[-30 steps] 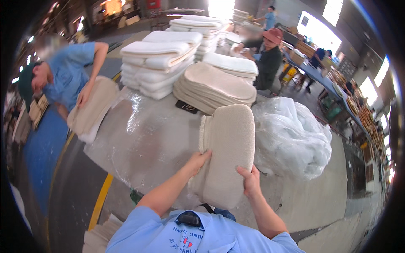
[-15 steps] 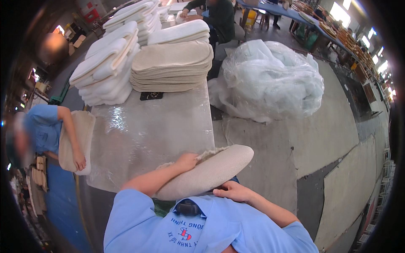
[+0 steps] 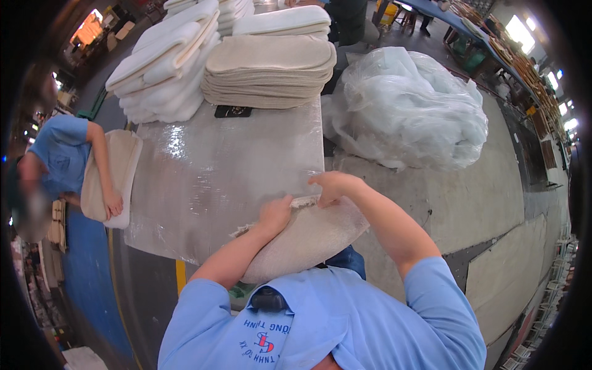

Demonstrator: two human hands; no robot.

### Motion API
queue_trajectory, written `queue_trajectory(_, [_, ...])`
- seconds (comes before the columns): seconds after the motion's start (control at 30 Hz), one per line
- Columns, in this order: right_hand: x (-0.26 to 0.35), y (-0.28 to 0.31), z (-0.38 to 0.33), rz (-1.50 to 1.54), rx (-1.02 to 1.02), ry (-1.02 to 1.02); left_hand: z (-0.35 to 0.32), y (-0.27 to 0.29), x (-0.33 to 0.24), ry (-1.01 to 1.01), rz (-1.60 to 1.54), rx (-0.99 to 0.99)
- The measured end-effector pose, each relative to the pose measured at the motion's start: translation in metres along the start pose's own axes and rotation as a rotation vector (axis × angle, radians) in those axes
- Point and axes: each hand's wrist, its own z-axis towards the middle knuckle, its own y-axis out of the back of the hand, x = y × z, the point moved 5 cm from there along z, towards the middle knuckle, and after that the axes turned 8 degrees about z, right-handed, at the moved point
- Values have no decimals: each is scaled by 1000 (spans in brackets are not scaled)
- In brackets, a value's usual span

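Since half a second ago, the right hand (image 3: 336,187) has been shifted from the near side of the beige cushion (image 3: 308,237) up to its far, frayed edge, and the cushion's far end is tipped nearer the body. That edge is gripped by the left hand (image 3: 275,216), folded into a fist over it. On the right hand one finger is stretched out above the edge and others are bent down; whether anything is pinched cannot be told. The cushion is held aslant at the near end of the plastic-covered table (image 3: 216,166), close against the shirt (image 3: 364,308), probably so that it is braced while both hands are kept free for the edge. Beige covers (image 3: 268,68) and folded white pads (image 3: 166,68) are stacked at the far end, presumably to leave working room; a plastic-wrapped bundle (image 3: 413,111) is set beside the table.
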Motion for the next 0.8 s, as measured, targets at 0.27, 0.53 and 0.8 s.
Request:
queue_trajectory(0.27, [-38,-56,47,-146,-28,23,-24,-7,43,207,-269,391])
queue_trajectory(0.53, [-43,-57,56,-15,-277,-20,-11,-10,49,240,-131,114])
queue_trajectory(0.8, [-47,-71,67,35,-335,18,-9,-21,58,231,-133,5])
